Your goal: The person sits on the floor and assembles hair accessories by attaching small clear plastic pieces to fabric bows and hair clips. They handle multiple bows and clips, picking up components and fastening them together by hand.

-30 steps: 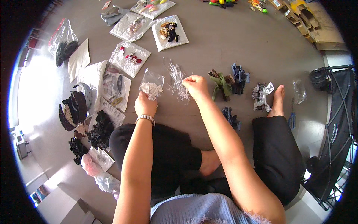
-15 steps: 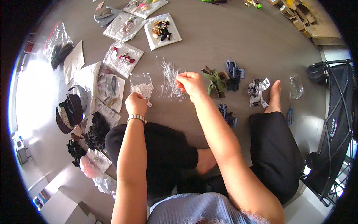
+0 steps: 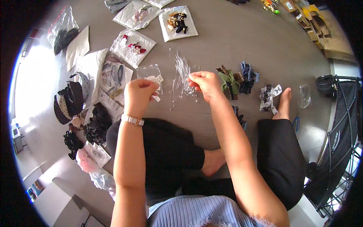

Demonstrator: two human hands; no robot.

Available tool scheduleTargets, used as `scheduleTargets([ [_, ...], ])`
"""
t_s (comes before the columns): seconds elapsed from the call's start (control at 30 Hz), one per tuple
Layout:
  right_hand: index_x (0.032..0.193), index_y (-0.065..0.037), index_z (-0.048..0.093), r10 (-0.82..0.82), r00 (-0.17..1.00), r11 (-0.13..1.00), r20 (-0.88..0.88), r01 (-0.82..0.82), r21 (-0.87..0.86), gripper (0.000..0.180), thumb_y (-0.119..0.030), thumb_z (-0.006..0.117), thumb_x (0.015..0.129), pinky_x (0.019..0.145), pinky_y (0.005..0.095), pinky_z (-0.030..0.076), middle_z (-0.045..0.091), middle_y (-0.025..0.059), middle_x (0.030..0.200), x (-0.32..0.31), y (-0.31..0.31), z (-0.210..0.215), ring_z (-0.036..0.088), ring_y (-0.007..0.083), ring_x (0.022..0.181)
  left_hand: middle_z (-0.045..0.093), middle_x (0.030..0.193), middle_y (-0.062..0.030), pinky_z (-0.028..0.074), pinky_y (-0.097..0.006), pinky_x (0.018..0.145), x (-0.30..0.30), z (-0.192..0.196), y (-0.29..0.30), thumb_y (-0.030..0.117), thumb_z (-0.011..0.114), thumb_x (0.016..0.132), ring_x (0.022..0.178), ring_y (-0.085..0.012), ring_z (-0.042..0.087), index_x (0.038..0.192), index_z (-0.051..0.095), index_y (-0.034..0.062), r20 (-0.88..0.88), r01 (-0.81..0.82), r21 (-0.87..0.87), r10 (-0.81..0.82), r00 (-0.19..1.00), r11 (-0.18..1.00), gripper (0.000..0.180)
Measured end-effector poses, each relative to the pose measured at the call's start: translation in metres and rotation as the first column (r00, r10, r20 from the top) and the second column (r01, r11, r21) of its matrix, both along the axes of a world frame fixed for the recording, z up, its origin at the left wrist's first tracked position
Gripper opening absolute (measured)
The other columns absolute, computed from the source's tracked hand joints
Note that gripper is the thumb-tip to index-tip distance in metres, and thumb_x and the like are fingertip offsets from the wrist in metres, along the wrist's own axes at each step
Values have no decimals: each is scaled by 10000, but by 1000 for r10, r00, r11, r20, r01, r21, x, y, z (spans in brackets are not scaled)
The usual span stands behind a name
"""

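My left hand (image 3: 138, 94) is raised with thumb and fingers pinched together; whatever they hold is too small or hidden to name. Just beyond it lies a clear plastic bag (image 3: 145, 71) with small white paper tags (image 3: 154, 78), partly covered by the hand. One white tag (image 3: 157, 98) shows just under the fingertips, held or lying on the floor, I cannot tell. My right hand (image 3: 206, 84) pinches at the right edge of a loose bundle of thin clear plastic tag strings (image 3: 182, 70). What is between its fingertips is not clear.
Right of my right hand lie a green-brown bow (image 3: 230, 81), blue hair claws (image 3: 247, 77) and a hair claw with white bow (image 3: 269, 97). Headbands (image 3: 70, 102), black scrunchies (image 3: 97, 125) and packets of hair clips (image 3: 133, 48) lie left and ahead. A black folded frame (image 3: 338, 125) stands far right.
My left hand has lifted from the white tags and turned, fingers now pointing right. My right hand stays pinched by the strings. The whole view has shifted slightly.
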State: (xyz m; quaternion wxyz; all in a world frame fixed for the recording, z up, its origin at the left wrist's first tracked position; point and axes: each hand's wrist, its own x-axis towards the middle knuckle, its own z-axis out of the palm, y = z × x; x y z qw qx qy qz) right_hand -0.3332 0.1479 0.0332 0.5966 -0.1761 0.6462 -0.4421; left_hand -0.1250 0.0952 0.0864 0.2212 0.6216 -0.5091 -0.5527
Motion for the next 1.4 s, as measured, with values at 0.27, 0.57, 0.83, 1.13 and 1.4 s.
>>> scheduleTargets([
  [0.27,871,-37,622,-29,998,1000,59,29,2,126,-107,688,789,512,194,423,647,33,756,6,0,6,633,109,682,639,861,-98,536,-265,714,-36,-13,-16,35,628,817,771,-177,642,899,610,-44,-489,-14,197,110,865,980,115],
  [0.57,857,-69,614,8,1000,999,30,-10,48,106,-141,671,806,524,202,418,648,23,778,8,-9,1,611,95,659,652,825,-51,480,-230,648,-30,-26,-22,73,659,783,723,-113,599,902,657,-9,-307,210,199,-143,941,957,145],
  [0.83,878,-75,598,-53,990,997,128,59,-41,83,-129,643,833,558,192,448,652,28,810,6,-4,11,596,78,670,652,711,-55,462,-239,605,-39,-31,-12,81,675,722,642,-90,571,810,691,-13,-286,436,37,-408,867,899,129],
  [1.13,864,-63,635,-74,978,982,196,106,-155,107,-151,676,819,558,202,467,649,22,772,4,1,20,619,95,675,670,745,-88,499,-235,665,-43,-20,-10,25,648,741,698,-117,628,819,671,-32,-418,464,130,-376,827,876,100],
  [1.4,807,-56,630,-62,998,971,23,66,-229,151,-196,685,821,519,199,446,646,27,715,1,6,21,609,94,598,669,748,-97,509,-232,658,-43,-17,-12,2,636,761,693,-123,632,812,661,-46,-506,388,122,-279,816,914,75],
])
